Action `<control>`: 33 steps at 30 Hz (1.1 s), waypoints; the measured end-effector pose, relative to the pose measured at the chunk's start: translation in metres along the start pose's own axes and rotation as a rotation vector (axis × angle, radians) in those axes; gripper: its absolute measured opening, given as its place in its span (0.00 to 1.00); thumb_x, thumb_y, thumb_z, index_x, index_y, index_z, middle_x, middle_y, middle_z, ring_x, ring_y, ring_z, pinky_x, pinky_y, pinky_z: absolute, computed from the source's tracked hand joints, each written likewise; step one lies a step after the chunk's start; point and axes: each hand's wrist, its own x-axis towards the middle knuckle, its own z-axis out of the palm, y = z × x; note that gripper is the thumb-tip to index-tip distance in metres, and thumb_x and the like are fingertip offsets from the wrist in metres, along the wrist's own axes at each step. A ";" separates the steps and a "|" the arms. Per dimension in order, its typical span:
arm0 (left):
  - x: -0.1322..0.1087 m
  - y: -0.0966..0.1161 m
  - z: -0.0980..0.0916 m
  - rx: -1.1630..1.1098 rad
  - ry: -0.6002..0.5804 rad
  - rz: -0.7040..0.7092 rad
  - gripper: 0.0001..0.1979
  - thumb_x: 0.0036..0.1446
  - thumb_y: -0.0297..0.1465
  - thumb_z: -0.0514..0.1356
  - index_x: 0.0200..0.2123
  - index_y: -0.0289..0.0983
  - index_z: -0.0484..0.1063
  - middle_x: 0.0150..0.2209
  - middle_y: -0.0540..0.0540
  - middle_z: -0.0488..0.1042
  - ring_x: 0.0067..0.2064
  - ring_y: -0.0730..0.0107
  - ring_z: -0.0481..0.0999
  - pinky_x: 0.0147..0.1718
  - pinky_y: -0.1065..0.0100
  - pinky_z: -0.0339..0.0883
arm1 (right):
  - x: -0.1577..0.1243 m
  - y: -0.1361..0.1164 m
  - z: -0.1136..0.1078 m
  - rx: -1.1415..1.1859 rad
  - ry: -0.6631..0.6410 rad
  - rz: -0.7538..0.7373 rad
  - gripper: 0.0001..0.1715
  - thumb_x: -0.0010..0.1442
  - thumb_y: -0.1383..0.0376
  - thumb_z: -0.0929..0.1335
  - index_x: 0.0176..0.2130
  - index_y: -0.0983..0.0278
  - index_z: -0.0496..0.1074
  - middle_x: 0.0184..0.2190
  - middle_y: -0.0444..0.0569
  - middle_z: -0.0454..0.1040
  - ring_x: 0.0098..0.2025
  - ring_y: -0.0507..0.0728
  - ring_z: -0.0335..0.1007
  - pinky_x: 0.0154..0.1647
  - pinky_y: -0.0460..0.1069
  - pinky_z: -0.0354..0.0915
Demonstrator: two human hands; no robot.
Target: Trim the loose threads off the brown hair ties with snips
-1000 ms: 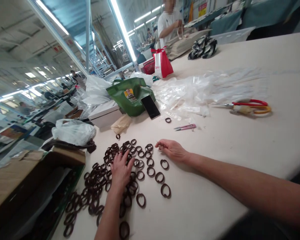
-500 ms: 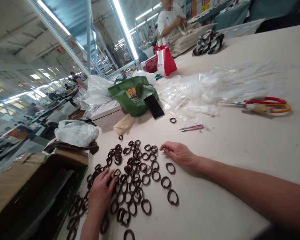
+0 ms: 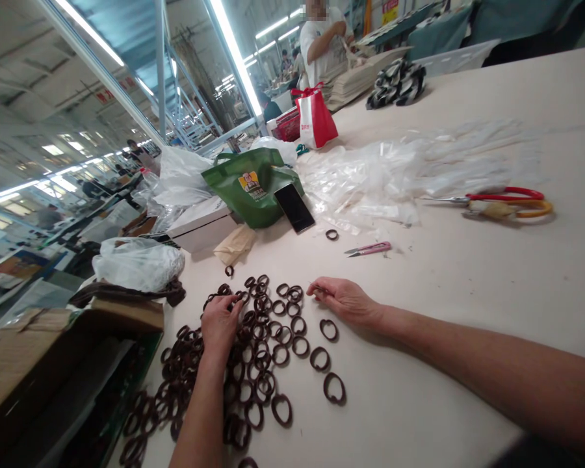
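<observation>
Many dark brown ring-shaped bands (image 3: 281, 409) lie loose on the pale table (image 3: 419, 312), some overlapping. At the upper left of this spread is my left hand (image 3: 220, 323), its thumb and index finger closing around one of the bands. The hand and forearm cover part of the pile. Right of the bands, my right hand (image 3: 344, 300) rests on the table with its fingertips pinched together. Something small and thin shows at those fingertips, too small to name. A single band (image 3: 332, 234) lies apart, near a phone.
Pink-handled thread snips (image 3: 370, 249) and red-and-orange-handled scissors (image 3: 509, 203) lie beyond my right hand. Clear plastic bags (image 3: 370, 175), a green bag (image 3: 248, 188) and the phone (image 3: 295, 208) are farther back. A cardboard box (image 3: 24, 370) stands at left. A co-worker (image 3: 319, 49) stands behind the table.
My left hand has moved forward and right across the bands, its fingers now closing at the pile's far side. My right hand keeps its pinch in place. The view has shifted slightly.
</observation>
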 end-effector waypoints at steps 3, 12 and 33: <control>0.005 0.003 0.004 -0.033 -0.002 -0.030 0.11 0.54 0.38 0.59 0.30 0.41 0.80 0.38 0.43 0.78 0.42 0.57 0.75 0.47 0.58 0.67 | 0.000 -0.001 0.000 -0.011 0.005 -0.006 0.13 0.61 0.69 0.63 0.42 0.63 0.75 0.34 0.46 0.77 0.33 0.53 0.70 0.37 0.47 0.63; -0.049 0.034 -0.028 -0.327 0.114 -0.136 0.18 0.59 0.45 0.55 0.35 0.37 0.75 0.48 0.40 0.78 0.47 0.60 0.77 0.50 0.60 0.70 | 0.002 0.002 0.000 0.074 0.031 -0.031 0.13 0.63 0.69 0.61 0.42 0.64 0.74 0.32 0.45 0.76 0.30 0.51 0.69 0.36 0.46 0.63; -0.196 0.163 -0.078 -0.873 0.273 -0.321 0.47 0.47 0.33 0.71 0.68 0.43 0.54 0.35 0.51 0.77 0.35 0.74 0.76 0.40 0.70 0.73 | -0.101 -0.081 -0.021 0.084 -0.201 -0.146 0.22 0.68 0.55 0.62 0.29 0.66 0.70 0.24 0.43 0.69 0.26 0.50 0.62 0.30 0.44 0.55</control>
